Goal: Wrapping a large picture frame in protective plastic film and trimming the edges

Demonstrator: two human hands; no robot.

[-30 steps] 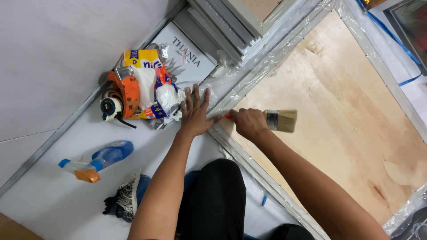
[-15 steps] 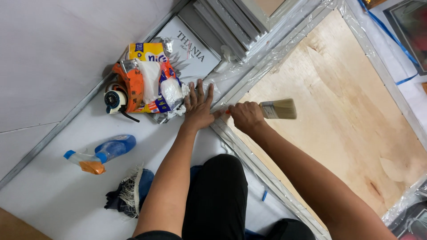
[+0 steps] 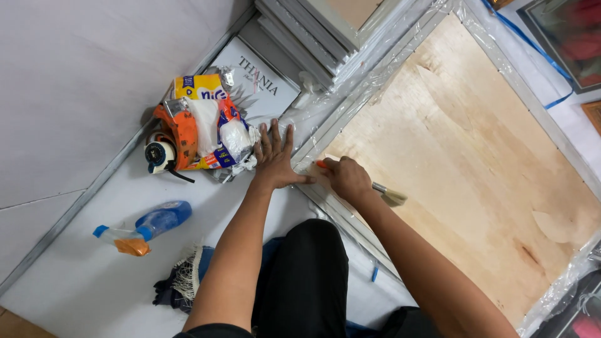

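We hold the paintbrush (image 3: 375,188) in our right hand (image 3: 347,180), fingers closed round its orange handle, the bristles resting on the plywood back panel (image 3: 476,169) just inside the frame's near corner. Our left hand (image 3: 275,156) lies flat with fingers spread — grasping nothing — on the plastic-wrapped silver frame rail (image 3: 341,122) at that corner, pressing it down.

As far as we can judge, the work is in its early part: the panel looks dry and bare over nearly all its face, with only natural darker marks toward the far end, and the brush sits at the first corner, so most of the surface seems left to cover.

Against the earlier frames, the brush has swung — its bristles pointed out to the right over the panel before, and now they angle down toward us, closer to the rail. The left hand has kept its place.

Further out lie the orange tape dispenser (image 3: 172,141) with crumpled packets beside it, a blue spray bottle (image 3: 147,225), a dark rag (image 3: 184,285) and stacked frames (image 3: 313,31).
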